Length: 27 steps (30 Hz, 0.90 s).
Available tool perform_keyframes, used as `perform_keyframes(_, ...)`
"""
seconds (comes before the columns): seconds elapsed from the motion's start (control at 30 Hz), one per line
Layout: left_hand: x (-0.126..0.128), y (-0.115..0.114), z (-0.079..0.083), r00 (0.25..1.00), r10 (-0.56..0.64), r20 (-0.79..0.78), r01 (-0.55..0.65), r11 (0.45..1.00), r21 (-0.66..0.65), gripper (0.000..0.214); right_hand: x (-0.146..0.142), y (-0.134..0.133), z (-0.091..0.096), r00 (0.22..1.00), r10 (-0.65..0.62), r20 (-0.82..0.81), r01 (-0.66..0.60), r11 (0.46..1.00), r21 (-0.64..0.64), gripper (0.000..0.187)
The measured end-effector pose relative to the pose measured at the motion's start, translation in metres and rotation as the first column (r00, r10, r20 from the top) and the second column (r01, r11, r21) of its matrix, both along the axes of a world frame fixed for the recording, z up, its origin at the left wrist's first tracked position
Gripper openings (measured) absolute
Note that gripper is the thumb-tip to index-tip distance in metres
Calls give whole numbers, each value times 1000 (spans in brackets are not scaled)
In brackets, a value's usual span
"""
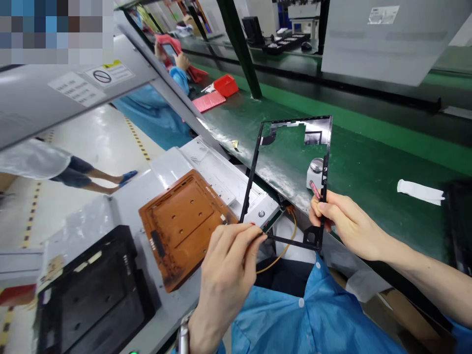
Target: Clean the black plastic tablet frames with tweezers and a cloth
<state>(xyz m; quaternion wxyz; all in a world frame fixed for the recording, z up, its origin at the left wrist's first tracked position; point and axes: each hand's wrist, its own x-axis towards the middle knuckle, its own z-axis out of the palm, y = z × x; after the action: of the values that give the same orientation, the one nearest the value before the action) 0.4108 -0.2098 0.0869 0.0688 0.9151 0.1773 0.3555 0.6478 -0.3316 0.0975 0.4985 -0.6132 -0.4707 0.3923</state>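
Note:
A thin black rectangular frame [253, 169] is held upright in front of me, with the green conveyor belt [368, 162] showing through it. My left hand [226, 270] pinches the frame's lower left corner. My right hand [344, 221] grips its right edge near the bottom, fingers closed round it. Below and left of my left hand, an orange fixture plate [180, 223] lies on a grey machine bed [221, 169].
A black tray [92, 295] sits at the lower left. A small white and silver cylinder [315, 169] stands on the belt behind the frame, and a white cloth [420, 191] lies to the right. Another person in blue [162, 105] works further up the line near a red bin [226, 84].

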Motion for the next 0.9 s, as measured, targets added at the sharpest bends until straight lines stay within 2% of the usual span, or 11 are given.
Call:
perform_keyframes(0.07,-2,5,-1,999,16,38,-12,996,-90,12,0,1,1,999,0,-44,0,1000,-5,27)
perform_keyframes(0.13,-2,4,0,992,-20,125,56,954,-295,10,-1,1,1,998,-8,-63,7,1000,-11,26)
perform_keyframes(0.23,7,-10,5,944,-114,308,281,768,-576,10,-1,2,0,998,-19,-52,18,1000,-13,27)
perform_keyframes(0.33,20,-26,8,887,-181,425,452,535,-714,12,0,2,-1,999,-24,-26,24,1000,-9,29)
perform_keyframes(0.37,24,-29,9,877,-193,441,477,473,-741,13,0,2,-2,1000,-20,-17,20,1000,-7,29)
perform_keyframes(0.4,26,-31,9,877,-193,441,479,444,-757,13,1,2,-1,1000,-13,-5,13,1000,-2,30)
perform_keyframes(0.43,28,-30,9,885,-188,426,463,460,-758,14,1,2,-1,1000,-5,10,5,1000,3,30)
perform_keyframes(0.53,24,-22,11,937,-119,328,323,652,-686,13,3,2,1,999,15,51,-16,1000,23,31)
perform_keyframes(0.6,18,-15,15,951,-103,292,272,730,-627,12,3,1,1,999,26,48,-27,999,22,31)
perform_keyframes(0.8,12,-9,22,945,-174,278,300,803,-515,9,2,3,4,1000,30,-6,-30,1000,-3,28)
perform_keyframes(0.9,13,-4,23,933,-234,273,341,816,-467,13,2,1,8,999,18,-28,-18,1000,-16,28)
